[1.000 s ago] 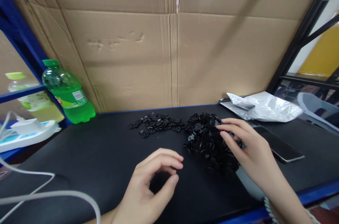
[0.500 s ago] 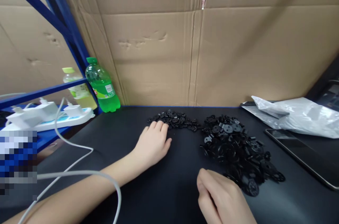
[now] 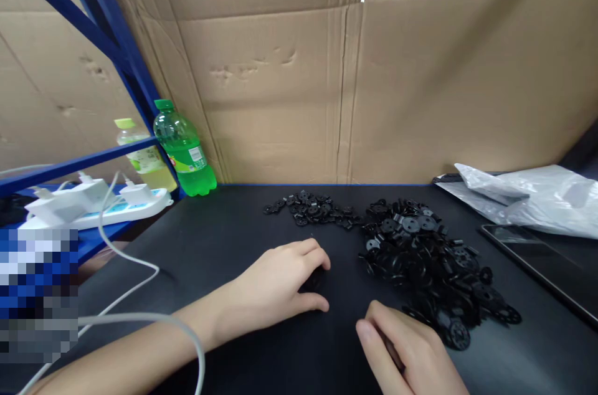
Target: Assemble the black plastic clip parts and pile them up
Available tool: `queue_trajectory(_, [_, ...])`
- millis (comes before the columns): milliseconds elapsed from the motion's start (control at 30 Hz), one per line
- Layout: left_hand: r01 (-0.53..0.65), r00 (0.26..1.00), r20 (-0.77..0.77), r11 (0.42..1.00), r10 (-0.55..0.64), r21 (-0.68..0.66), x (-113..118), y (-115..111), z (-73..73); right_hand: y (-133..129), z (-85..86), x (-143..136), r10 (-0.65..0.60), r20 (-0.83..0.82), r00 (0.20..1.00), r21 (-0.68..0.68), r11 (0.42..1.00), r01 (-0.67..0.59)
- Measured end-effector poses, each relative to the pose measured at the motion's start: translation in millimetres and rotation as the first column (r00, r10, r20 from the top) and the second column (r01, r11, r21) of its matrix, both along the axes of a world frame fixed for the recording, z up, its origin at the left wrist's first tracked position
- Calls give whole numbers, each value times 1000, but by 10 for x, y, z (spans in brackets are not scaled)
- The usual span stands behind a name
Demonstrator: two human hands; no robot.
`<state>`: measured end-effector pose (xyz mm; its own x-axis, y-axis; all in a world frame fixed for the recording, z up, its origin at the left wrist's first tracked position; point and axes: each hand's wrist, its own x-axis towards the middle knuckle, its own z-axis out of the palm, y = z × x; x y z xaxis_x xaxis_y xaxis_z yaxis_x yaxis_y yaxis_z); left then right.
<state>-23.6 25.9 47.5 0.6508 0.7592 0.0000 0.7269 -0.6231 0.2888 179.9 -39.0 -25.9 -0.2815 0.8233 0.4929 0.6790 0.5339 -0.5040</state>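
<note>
My left hand (image 3: 284, 280) is over the black table top (image 3: 224, 227), in front of the smaller pile of black discs (image 3: 317, 208). Its thumb and curled fingers are apart; only a dark patch shows between them, and I cannot make out a part in it. Close to the near edge of the view, my right hand (image 3: 411, 345) is closed, thumb pressed to the index finger. Whatever it may hold is hidden. Just beyond it lies the larger heap of black slotted plastic discs (image 3: 415, 252).
A phone-like dark slab (image 3: 537, 264) and a clear plastic bag (image 3: 527, 195) lie at right. A green bottle (image 3: 187, 152), a paler bottle (image 3: 144, 158) and a white power strip (image 3: 126, 211) stand left by a blue frame. A white cable (image 3: 140, 318) crosses my left forearm. Cardboard (image 3: 275, 102) walls the back.
My left hand has come away from the smaller pile, toward me and to the right, its thumb and fingers now spread. My right hand stays closed near the larger heap.
</note>
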Motion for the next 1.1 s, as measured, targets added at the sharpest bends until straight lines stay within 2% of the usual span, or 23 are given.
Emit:
queue_trajectory(200, [133,986,118,985,-120,-108,-61,46,27,-12,25,-7,-17,-24,1000,28,999,17])
queue_trajectory(300, [177,975,153,979,-160,-102,-71,60,-9,-9,34,-21,-23,-23,999,55,998,24])
queue_trajectory(467, [171,978,129,983,-162,-65,-36,48,-64,-8,46,-30,-35,-15,999,47,998,35])
queue_trajectory(833, [186,979,77,982,-188,33,-17,19,-57,-15,13,-6,-41,-9,999,-17,999,41])
queue_trajectory(1000, [241,968,70,970,-241,10,-45,49,-28,-20,-47,-33,-68,-100,993,-15,998,67])
queue_trajectory(1100, [248,964,94,969,-248,7,-2,45,-34,-41,-43,-39,-91,-176,980,-99,992,74])
